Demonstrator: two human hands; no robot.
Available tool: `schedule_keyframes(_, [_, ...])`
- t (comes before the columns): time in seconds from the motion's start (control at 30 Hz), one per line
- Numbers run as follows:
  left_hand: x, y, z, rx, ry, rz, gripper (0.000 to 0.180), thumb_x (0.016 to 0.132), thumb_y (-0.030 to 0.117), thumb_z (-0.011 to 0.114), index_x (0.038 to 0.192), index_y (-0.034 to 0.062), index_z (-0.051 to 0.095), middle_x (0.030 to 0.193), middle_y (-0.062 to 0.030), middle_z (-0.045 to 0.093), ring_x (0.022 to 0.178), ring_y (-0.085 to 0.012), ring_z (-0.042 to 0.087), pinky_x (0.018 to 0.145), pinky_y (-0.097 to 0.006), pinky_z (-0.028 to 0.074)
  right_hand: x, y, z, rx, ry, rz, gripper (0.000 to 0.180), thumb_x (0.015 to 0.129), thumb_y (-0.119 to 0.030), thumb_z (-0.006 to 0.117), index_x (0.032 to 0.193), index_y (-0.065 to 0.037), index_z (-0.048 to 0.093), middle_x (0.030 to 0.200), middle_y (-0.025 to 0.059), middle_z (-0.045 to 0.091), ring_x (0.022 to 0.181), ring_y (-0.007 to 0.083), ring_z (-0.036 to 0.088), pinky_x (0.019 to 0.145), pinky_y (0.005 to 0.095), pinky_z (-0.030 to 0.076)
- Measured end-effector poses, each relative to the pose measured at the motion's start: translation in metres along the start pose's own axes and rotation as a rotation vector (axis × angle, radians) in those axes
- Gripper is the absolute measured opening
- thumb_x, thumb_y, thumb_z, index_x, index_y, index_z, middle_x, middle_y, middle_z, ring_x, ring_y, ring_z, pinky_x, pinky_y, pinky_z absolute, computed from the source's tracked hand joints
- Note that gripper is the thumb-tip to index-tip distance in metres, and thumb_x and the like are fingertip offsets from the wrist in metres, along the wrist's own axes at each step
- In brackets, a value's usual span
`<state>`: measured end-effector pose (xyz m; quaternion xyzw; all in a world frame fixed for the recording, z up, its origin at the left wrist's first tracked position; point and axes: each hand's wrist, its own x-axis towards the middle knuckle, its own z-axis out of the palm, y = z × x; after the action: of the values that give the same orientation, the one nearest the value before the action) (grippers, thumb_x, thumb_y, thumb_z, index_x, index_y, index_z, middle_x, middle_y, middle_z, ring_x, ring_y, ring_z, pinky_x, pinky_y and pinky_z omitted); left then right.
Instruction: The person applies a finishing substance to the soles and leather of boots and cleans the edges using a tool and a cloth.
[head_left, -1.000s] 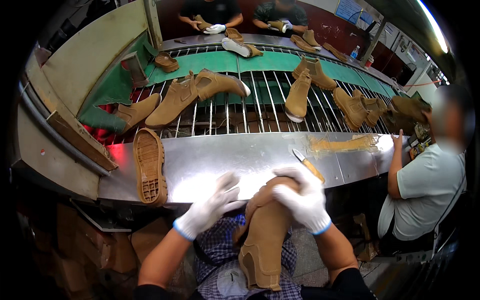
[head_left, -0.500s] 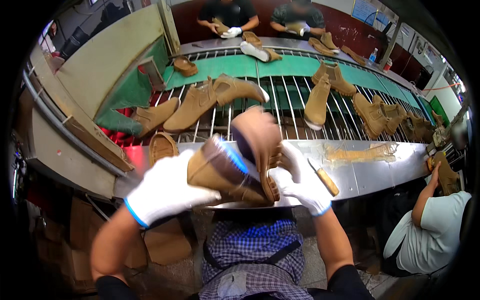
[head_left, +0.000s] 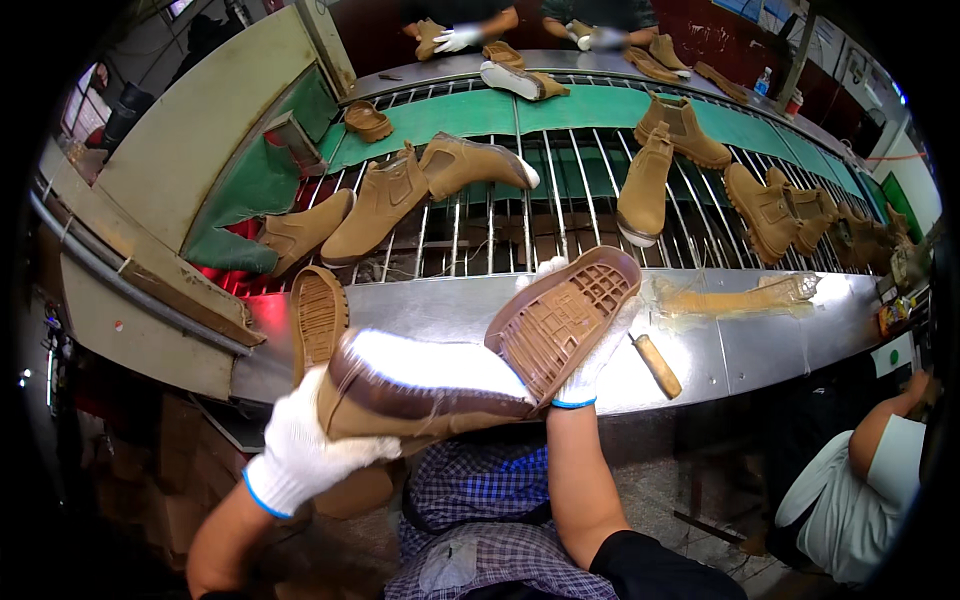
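Note:
My left hand [head_left: 310,445], in a white glove, grips a tan boot [head_left: 400,425] lying on its side, its pale underside turned up toward me. A brown rubber sole [head_left: 570,310] shows its ribbed, gridded inner face and meets the boot at one end, standing apart from the rest of it. Behind that sole is my gloved right hand [head_left: 598,365], closed on its edge; fingertips show past its far side. A loose sole [head_left: 320,318] stands on the metal ledge beside my left hand.
A wooden-handled knife [head_left: 657,366] lies on the metal ledge [head_left: 700,345]. Beyond it, several tan boots [head_left: 375,212] rest on a rack of metal bars [head_left: 560,200] with a green strip [head_left: 600,108]. Two co-workers in gloves [head_left: 460,38] work across; another person [head_left: 870,480] sits at right.
The sole has swung away from the boot, exposing its gridded inside. The boot has turned underside up and moved slightly left. My right hand has shifted behind the sole.

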<state>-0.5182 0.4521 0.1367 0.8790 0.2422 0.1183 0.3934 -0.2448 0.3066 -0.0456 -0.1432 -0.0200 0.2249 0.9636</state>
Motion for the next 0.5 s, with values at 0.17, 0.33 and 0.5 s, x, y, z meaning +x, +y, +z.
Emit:
schedule_keyframes(0.17, [-0.012,-0.002,-0.002,0.172,-0.014,0.052,0.096,0.065,0.039,0.105,0.14,-0.0023,0.06,0.118,-0.0205,0.078,0.107,-0.0296,0.08,0.095,-0.04,0.063,-0.029,-0.009,0.066,-0.499,-0.559,0.018,0.113,0.083,-0.083,0.068,0.159,-0.003,0.044,0.155,0.0224,0.052,0.132,0.0364,0.059,0.106,0.0517,0.052])
schedule_keyframes(0.33, [0.035,0.055,-0.012,0.377,-0.234,0.213,0.093,0.071,0.054,0.096,0.144,0.0116,0.058,0.113,-0.0222,0.077,0.103,-0.0432,0.076,0.093,-0.047,0.062,-0.036,-0.068,0.106,-1.116,-1.087,0.015,0.18,0.034,-0.084,0.091,0.174,-0.004,0.01,0.178,0.0242,0.017,0.164,0.0409,0.024,0.133,0.0536,0.019])
schedule_keyframes(0.5, [0.052,0.104,-0.024,0.507,-0.521,0.209,0.095,0.08,0.066,0.085,0.151,0.0146,0.05,0.117,-0.0204,0.077,0.103,-0.0442,0.076,0.09,-0.049,0.061,-0.053,-0.089,0.133,-0.93,-0.95,-0.018,0.151,0.054,-0.076,0.096,0.167,-0.002,0.029,0.164,0.0226,0.043,0.152,0.0386,0.043,0.127,0.0546,0.032])
